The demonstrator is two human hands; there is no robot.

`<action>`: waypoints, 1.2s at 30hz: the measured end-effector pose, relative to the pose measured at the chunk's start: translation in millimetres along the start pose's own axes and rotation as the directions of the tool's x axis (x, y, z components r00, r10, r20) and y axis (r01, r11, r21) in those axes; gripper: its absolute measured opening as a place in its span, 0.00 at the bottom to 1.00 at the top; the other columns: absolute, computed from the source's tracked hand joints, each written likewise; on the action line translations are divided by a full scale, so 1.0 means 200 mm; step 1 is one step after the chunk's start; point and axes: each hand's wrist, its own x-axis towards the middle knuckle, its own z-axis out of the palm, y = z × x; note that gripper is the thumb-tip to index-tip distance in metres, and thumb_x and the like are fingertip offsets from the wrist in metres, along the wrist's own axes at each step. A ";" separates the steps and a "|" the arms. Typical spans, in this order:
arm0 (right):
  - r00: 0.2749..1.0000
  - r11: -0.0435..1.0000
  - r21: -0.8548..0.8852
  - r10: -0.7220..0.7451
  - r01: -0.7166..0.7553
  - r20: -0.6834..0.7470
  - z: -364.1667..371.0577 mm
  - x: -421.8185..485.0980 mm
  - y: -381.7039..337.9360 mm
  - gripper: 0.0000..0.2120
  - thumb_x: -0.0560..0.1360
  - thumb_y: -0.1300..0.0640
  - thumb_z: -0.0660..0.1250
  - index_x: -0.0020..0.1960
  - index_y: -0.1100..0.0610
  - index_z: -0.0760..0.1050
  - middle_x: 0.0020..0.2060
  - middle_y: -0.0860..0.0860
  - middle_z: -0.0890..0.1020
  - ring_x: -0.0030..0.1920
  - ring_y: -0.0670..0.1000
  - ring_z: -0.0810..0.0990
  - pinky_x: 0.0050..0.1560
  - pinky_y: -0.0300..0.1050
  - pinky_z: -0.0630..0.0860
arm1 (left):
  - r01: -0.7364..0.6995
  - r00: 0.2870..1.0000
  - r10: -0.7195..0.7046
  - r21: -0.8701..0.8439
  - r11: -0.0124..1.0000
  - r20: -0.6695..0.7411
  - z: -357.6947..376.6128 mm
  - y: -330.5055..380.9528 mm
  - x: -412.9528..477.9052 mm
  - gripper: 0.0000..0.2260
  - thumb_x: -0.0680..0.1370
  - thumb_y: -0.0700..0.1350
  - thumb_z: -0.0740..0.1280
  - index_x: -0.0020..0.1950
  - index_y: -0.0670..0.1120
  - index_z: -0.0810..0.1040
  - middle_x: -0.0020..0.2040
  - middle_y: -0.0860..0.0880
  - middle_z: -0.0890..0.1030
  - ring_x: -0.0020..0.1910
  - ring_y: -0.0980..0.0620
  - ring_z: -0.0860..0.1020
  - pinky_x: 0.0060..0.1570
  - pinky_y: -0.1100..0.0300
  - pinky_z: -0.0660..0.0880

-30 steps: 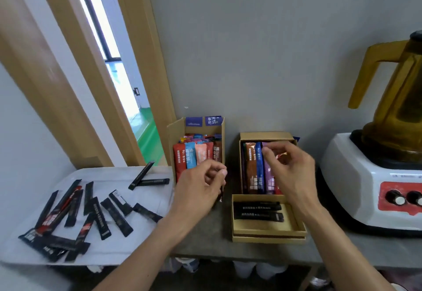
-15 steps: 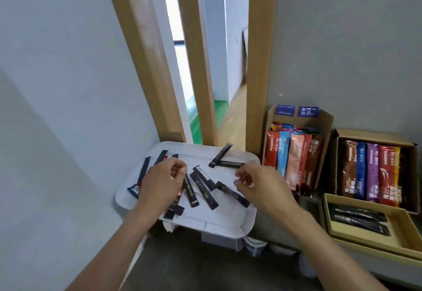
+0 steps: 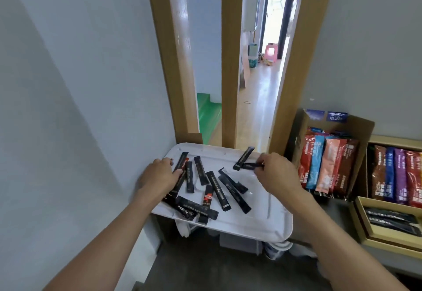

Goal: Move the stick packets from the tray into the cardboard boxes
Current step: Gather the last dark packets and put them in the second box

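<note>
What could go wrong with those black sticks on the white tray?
The packets piled at the near left edge of the tray could slide off if the left hand bumps them. The tray seems to overhang its support, so pressing down might tip it. The right hand pinches one packet by its end; it may slip.

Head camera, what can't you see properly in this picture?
All in the head view:
- The left hand covers the packets under it; whether it grips one cannot be told.
- The right hand hides one end of the black packet it pinches.
- The frame's right edge cuts off the rightmost cardboard box.
- Packet print is too small to read.
</note>
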 end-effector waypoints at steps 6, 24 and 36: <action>0.996 0.999 0.033 -0.026 0.023 0.087 0.14 0.21 -0.15 0.12 0.81 0.55 0.63 0.64 0.54 0.76 0.58 0.54 0.79 0.52 0.58 0.80 0.45 0.49 0.78 | -0.018 1.000 0.020 -0.163 0.986 0.012 -0.03 0.00 0.04 0.14 0.75 0.52 0.75 0.58 0.50 0.81 0.54 0.49 0.86 0.53 0.47 0.83 0.54 0.51 0.80; 0.996 0.998 0.002 0.066 -0.066 0.054 0.15 0.20 -0.22 0.09 0.76 0.45 0.75 0.49 0.51 0.84 0.37 0.51 0.85 0.39 0.54 0.83 0.37 0.48 0.79 | -0.088 0.992 0.103 -0.189 0.978 0.072 -0.06 -0.07 0.19 0.19 0.74 0.59 0.76 0.61 0.50 0.82 0.55 0.51 0.85 0.53 0.50 0.83 0.55 0.55 0.78; 0.986 0.945 0.284 0.146 -0.165 0.084 0.18 0.18 -0.12 0.21 0.75 0.46 0.77 0.64 0.55 0.81 0.53 0.51 0.86 0.51 0.50 0.83 0.53 0.45 0.82 | -0.058 0.983 0.068 -0.068 0.996 0.169 0.01 0.01 0.24 0.17 0.71 0.60 0.78 0.47 0.47 0.81 0.44 0.50 0.85 0.42 0.51 0.83 0.43 0.56 0.78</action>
